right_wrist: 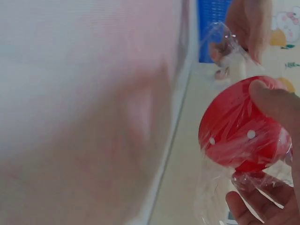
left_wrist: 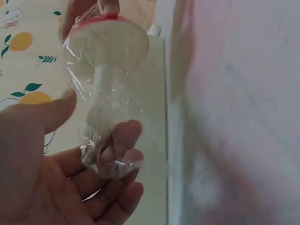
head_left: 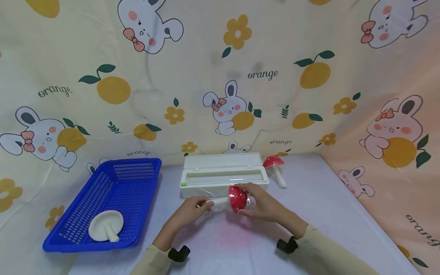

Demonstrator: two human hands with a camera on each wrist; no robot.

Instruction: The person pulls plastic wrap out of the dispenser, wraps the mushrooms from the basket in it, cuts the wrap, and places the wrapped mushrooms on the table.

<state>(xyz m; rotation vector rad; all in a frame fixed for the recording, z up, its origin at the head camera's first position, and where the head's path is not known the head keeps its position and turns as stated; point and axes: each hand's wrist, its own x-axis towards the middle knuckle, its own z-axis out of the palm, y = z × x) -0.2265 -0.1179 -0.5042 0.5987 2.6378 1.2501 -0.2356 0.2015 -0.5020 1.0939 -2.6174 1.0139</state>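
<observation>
A red-capped toy mushroom (head_left: 238, 198) with white dots and a white stem is held sideways in front of a white box, loosely wrapped in clear film. My right hand (head_left: 262, 202) grips its cap, the thumb (right_wrist: 269, 96) on the red top and the other fingers beneath. At the stem end is my left hand (head_left: 192, 211), its bent fingers (left_wrist: 126, 133) showing through the gathered film (left_wrist: 110, 154). In the left wrist view the left thumb stands a little away from those fingers.
The white cling film dispenser (head_left: 223, 190) stands lid up behind my hands. To its right leans another red mushroom (head_left: 274, 162), wrapped in film. A blue basket (head_left: 146, 202) at left holds a pale mushroom (head_left: 105, 225). Printed cloth (head_left: 206, 57) hangs behind the table.
</observation>
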